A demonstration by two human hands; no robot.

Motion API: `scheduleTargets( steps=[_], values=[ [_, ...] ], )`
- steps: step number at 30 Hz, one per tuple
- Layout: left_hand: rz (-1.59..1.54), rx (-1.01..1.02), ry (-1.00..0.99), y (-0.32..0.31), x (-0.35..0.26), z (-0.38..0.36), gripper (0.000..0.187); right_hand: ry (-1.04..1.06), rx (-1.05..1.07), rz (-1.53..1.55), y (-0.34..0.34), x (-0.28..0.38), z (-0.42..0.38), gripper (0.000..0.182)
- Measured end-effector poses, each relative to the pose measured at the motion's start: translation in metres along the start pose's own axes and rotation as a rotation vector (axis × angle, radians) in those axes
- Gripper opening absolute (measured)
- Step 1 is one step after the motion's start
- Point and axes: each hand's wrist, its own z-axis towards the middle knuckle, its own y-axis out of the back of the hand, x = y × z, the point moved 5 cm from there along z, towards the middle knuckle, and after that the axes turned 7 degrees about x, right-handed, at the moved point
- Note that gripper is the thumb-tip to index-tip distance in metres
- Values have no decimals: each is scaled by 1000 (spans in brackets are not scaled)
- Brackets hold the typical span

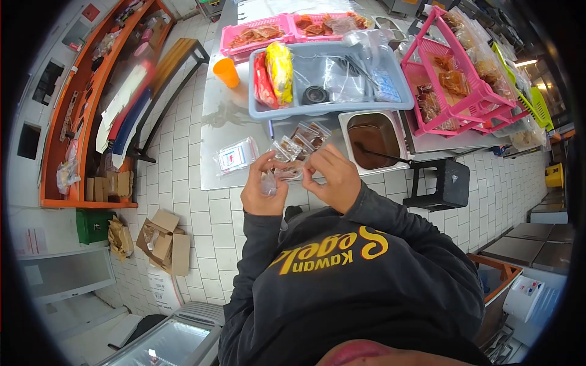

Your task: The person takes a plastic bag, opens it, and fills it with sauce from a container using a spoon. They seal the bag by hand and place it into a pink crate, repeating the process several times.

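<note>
Above the table's front edge, my left hand (pixel 264 186) and my right hand (pixel 331 177) pinch a small clear plastic bag (pixel 288 172) between them, fingers closed on its two sides. What the bag holds is too small to tell. Just beyond my hands lie several small clear packets with dark brown contents (pixel 309 135). To their left is a stack of flat clear bags with a blue and red print (pixel 235 156). A metal pan of brown sauce (pixel 371 140) with a black-handled ladle stands right of my right hand.
A blue-grey tray (pixel 329 110) holds red and yellow packs, a black round object and plastic bags. Behind it are pink baskets (pixel 256 33) of food. An orange cup (pixel 226 72) stands left, a pink rack (pixel 452 91) right. Below the table's right side is a black stool (pixel 448 183).
</note>
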Motion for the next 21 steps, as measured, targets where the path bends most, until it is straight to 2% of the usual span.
scheduleTargets(
  steps=[2, 4, 6, 8, 9, 10, 12, 14, 16, 18, 20, 21],
  values=[
    [47, 51, 31, 7, 16, -3, 49, -42, -32, 105, -11, 3, 7, 16],
    [-138, 116, -71, 9, 25, -6, 49, -86, -65, 210, -19, 7, 11, 15],
    [-85, 174, -79, 19, 32, -12, 49, -250, 48, 330, -30, 1, 11, 15],
    [28, 264, -54, 27, 39, -16, 45, -279, 121, 353, -35, -2, 11, 13],
    [83, 259, -33, 35, 39, -17, 31, -342, 185, 425, -42, -4, 10, 12],
    [100, 238, -43, 44, 42, -18, 31, -401, 252, 499, -52, -5, 9, 10],
    [-167, 228, 11, 61, 54, -18, 13, -340, 185, 563, -61, 6, 10, 7],
    [-384, 251, 135, 73, 67, -21, 8, -548, 234, 731, -72, 15, 7, 14],
    [-448, 249, 148, 86, 83, -27, 10, -470, 331, 688, -83, 19, 0, 17],
    [-665, 330, 344, 90, 96, -36, 12, -409, 415, 634, -92, 28, -4, 19],
    [-642, 323, 412, 98, 107, -42, 12, -556, 539, 545, -98, 35, -11, 22],
    [-586, 316, 409, 101, 111, -45, 13, -533, 538, 531, -101, 39, -11, 22]
  ],
)
